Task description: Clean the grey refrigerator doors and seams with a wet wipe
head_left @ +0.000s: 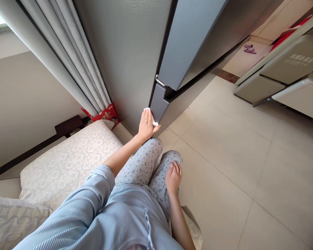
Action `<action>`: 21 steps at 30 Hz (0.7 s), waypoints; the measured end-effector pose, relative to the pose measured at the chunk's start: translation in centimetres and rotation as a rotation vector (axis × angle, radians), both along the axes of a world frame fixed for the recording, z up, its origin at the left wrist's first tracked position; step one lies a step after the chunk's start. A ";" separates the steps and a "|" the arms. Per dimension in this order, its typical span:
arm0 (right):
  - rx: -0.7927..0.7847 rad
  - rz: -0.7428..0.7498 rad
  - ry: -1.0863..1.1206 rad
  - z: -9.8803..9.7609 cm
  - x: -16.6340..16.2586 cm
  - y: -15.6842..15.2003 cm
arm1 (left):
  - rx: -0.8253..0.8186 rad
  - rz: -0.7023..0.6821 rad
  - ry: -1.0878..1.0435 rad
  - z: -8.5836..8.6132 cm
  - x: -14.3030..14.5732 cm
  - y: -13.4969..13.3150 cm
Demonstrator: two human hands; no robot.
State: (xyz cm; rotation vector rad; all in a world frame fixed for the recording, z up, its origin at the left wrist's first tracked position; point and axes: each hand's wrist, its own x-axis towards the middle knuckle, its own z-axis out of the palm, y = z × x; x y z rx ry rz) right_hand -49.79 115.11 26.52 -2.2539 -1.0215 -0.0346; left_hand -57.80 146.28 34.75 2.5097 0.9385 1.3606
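Note:
My left hand (146, 125) presses a folded white cloth or tissue (155, 123) against the side edge of the grey refrigerator's lower door (158, 102). Most of the cloth is hidden beneath my fingers, with bits showing past the fingertips and by the thumb. Just above is a metal hinge (160, 82), between the lower door and the upper door (192, 38). My right hand (174, 176) lies on my right knee, fingers stretched out and nothing in it.
On the left stand a patterned cushioned seat (75, 159), a grey curtain (65, 52) and a red box (108, 114). Pale floor tiles (224, 149) spread to the right, toward a light-coloured cabinet-like unit (260, 88). Purple slippers (250, 49) lie farther back.

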 end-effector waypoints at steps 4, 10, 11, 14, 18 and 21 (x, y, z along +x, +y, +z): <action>0.003 0.005 0.000 -0.3 0.1 -0.1 | 0.148 0.037 -0.083 4.8 0.8 0.8; -0.013 -0.001 0.033 -0.4 0.0 -0.1 | 0.308 0.026 -0.227 12.3 1.6 1.7; -0.013 0.001 0.035 -0.5 0.0 -0.2 | 0.307 0.018 -0.230 13.2 1.6 1.8; -0.005 0.011 0.027 -0.6 0.1 -0.2 | 0.285 0.006 -0.219 15.2 1.5 1.7; -0.001 0.012 0.021 -0.8 0.2 -0.2 | 0.265 -0.014 -0.244 15.9 1.4 1.4; 0.005 0.011 0.029 -0.8 0.2 -0.2 | 0.275 -0.008 -0.282 15.6 1.7 1.1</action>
